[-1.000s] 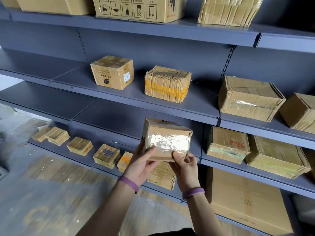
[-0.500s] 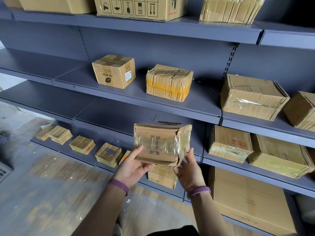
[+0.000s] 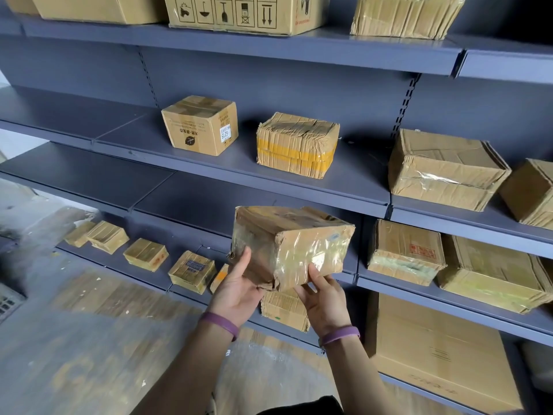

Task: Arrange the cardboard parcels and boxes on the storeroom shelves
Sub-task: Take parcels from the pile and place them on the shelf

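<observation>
Right then, you had the taped parcel (image 3: 291, 245) up in both hands, in front of the bare stretch of the third shelf (image 3: 185, 202), touching no shelf at all. Your left hand (image 3: 238, 287) cupped its near left corner from below; your right hand (image 3: 324, 295) pinched the near right face, so each grip was clenched on the parcel. That glossy tape looked slick, and the torn bottom corner sat between your palms, so a slip or further tearing seemed likely if you tilted it. Pushing it in too far right could have knocked the box (image 3: 405, 251) standing there.
</observation>
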`<state>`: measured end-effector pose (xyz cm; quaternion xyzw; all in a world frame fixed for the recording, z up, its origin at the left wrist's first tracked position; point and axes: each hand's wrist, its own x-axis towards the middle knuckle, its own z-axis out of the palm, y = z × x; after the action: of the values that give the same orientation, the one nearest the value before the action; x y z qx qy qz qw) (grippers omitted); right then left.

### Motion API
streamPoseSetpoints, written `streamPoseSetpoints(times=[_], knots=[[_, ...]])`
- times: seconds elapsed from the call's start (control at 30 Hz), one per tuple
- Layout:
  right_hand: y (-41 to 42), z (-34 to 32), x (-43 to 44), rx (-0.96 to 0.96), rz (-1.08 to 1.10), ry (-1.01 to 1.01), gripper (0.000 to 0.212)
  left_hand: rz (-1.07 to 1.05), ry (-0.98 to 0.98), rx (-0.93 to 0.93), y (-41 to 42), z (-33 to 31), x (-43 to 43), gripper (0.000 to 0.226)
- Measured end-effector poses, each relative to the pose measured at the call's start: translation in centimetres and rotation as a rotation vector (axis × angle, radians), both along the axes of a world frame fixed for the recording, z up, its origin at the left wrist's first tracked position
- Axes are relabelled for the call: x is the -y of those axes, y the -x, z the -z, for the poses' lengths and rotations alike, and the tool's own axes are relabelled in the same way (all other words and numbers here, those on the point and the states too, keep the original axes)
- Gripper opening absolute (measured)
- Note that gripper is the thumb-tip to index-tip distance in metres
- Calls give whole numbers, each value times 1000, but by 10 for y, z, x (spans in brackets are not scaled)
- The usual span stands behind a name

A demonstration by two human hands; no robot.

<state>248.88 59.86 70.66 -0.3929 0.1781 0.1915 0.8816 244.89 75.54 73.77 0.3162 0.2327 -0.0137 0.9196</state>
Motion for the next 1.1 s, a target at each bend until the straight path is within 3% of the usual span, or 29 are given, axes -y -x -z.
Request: streamPoseSetpoints(times=[0.1, 0.17, 0.27, 0.33, 0.5, 0.6, 0.7, 0.8, 0.83, 0.87, 0.9, 0.93, 1.0, 1.07, 1.1], knots=[[-1, 2, -3, -23, 88, 10, 42, -87, -89, 53, -1, 2, 4, 91], [-1, 2, -5, -31, 133, 4, 47, -35, -188, 120, -1, 2, 7, 97], [1, -4, -11, -31, 141, -8, 44, 61, -335, 175, -2, 5, 17, 86], [4, -5, -15, -18, 152, 0, 47, -1, -379, 140, -4, 4, 20, 76], [5, -6, -6, 80, 97, -90, 91, -103, -258, 50, -7, -4, -6, 64], [-2, -8, 8, -55, 83, -178, 70, -47, -228, 21, -2, -8, -23, 45], [-4, -8, 13, -61, 13, -109, 59, 34, -195, 0, 5, -2, -30, 35], [-1, -4, 13, 6, -12, 5, 65, 59, -109, -11, 11, 4, -30, 35], [-2, -2, 16, 33, -36, 28, 53, 65, -98, -13, 12, 3, -31, 34], [-3, -5, 18, 35, -70, -14, 22, 74, -103, -21, 13, 3, -31, 36], [-4, -7, 20, 46, -74, -71, 23, 82, -103, -28, 13, 2, -33, 37], [-5, -6, 21, 16, -94, -97, 39, 84, -77, -31, 14, 2, -34, 39], [-3, -10, 21, 37, -96, -160, 33, 62, -6, -36, 11, 2, -36, 41], [-1, -6, 19, 55, -63, -162, 47, 10, 33, -55, 5, 6, -37, 41], [-1, -6, 17, 76, -78, -169, 43, -10, 27, -71, 1, 8, -39, 41]])
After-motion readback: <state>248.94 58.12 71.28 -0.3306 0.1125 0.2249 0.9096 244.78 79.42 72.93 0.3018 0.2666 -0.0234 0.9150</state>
